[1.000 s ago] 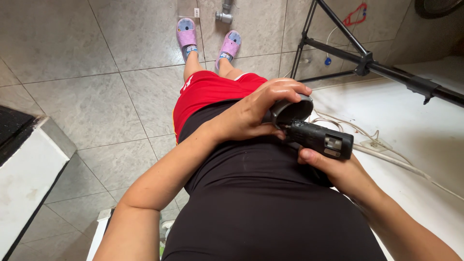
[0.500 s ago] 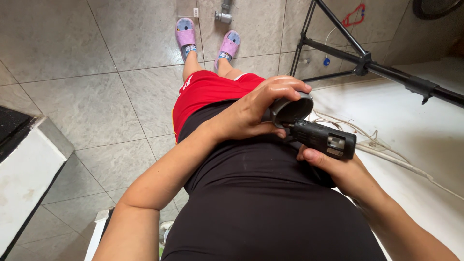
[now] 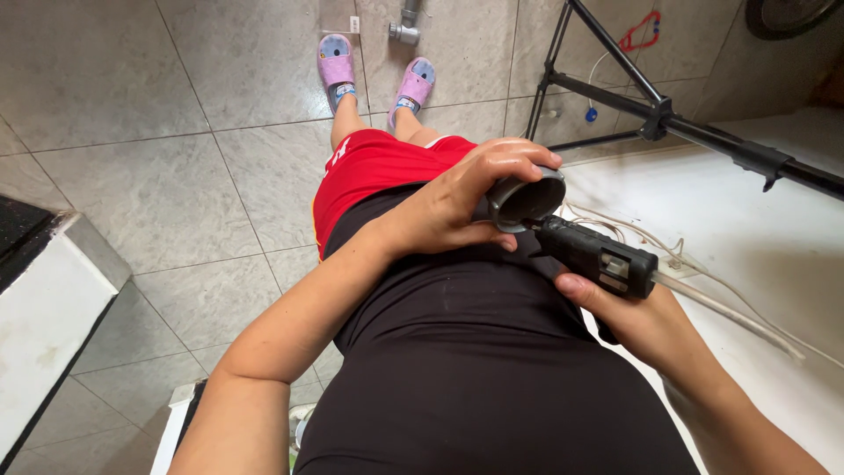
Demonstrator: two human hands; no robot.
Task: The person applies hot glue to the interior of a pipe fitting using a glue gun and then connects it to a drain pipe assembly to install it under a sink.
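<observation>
Still glue gun (image 3: 598, 256) nozzle against grey pipe fitting (image 3: 526, 199), unmoved.

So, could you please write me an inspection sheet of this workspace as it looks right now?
Surface: grey tiled floor below; a white top to the right.
Job's things: a grey pipe fitting, open end up, with the nozzle of a black glue gun at its rim.
Clutter: a grey drain pipe by the far wall.
Hands: left hand grips the fitting; right hand holds the gun.
Cables: whitish cords trail across the white top.
Surroundings: a black stand, a white box edge at left, pink slippers on the feet.
</observation>
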